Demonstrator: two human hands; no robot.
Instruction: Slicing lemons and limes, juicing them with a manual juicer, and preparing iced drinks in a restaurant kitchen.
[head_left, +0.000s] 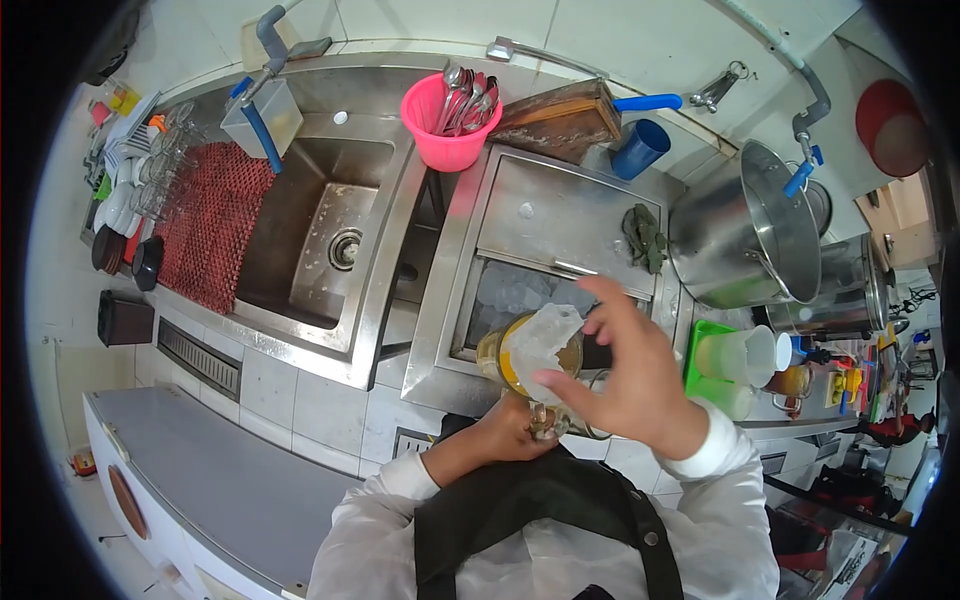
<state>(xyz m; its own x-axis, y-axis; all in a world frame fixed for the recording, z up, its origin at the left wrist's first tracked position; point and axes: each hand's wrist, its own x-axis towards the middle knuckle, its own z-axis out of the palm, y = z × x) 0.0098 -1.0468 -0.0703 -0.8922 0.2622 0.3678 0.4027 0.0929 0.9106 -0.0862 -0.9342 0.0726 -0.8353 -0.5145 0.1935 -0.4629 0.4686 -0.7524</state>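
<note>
My left hand (514, 431) grips the handle of a glass mug (491, 356) that holds a yellowish drink. A large chunk of ice (544, 345) shows at the mug's mouth. My right hand (626, 371) is beside the ice with thumb and fingers spread around it; whether the fingertips touch it I cannot tell. A second clear glass (598, 401) is partly hidden behind my right hand. Just beyond the mug is a stainless steel ice bin (510, 289) with loose ice in it, its metal lid (562, 206) covering the far part.
On the left are a steel sink (315, 300), a red mat (214, 225) and upturned glass mugs (161, 176). A pink bucket of spoons (450, 150), a blue cup (641, 148) and a green cloth (643, 238) lie beyond. Right stand a large steel pot (712, 232) and plastic pitchers (731, 356).
</note>
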